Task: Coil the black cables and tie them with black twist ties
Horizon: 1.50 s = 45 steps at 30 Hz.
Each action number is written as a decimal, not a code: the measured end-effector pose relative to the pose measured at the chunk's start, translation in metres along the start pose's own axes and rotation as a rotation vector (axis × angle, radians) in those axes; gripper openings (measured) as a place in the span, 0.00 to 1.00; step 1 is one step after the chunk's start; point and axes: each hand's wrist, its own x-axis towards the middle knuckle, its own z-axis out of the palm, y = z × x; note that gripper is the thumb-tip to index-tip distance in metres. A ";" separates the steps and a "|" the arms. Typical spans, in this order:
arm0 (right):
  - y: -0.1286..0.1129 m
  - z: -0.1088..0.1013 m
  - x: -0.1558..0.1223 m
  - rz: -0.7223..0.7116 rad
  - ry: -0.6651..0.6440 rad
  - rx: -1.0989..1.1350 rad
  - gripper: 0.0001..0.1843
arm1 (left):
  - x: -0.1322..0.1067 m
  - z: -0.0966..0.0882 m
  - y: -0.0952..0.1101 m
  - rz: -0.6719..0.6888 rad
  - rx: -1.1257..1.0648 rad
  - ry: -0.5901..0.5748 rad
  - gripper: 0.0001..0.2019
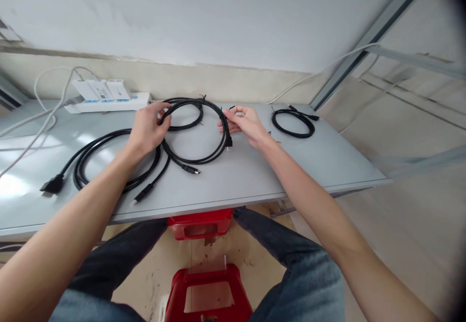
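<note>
A coiled black HDMI cable is held between both hands, slightly raised over the table. My left hand closes its fingers around the left side of the loop. With thumb and fingers, my right hand pinches the loop's right side, where a short black tie sticks up. One plug of this cable points right at the front; the other hangs below my right fingers. A larger, looser black cable coil lies under my left forearm. Behind the held loop rests another coiled cable.
A tied cable coil lies at the table's right. Small black ties lie near my right wrist. A white power strip with white adapters stands by the wall. Red stools are below the grey table; a metal frame rises at right.
</note>
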 end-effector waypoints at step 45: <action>0.026 0.029 0.006 -0.237 0.300 -0.855 0.18 | -0.006 -0.001 0.029 -0.074 0.074 0.011 0.18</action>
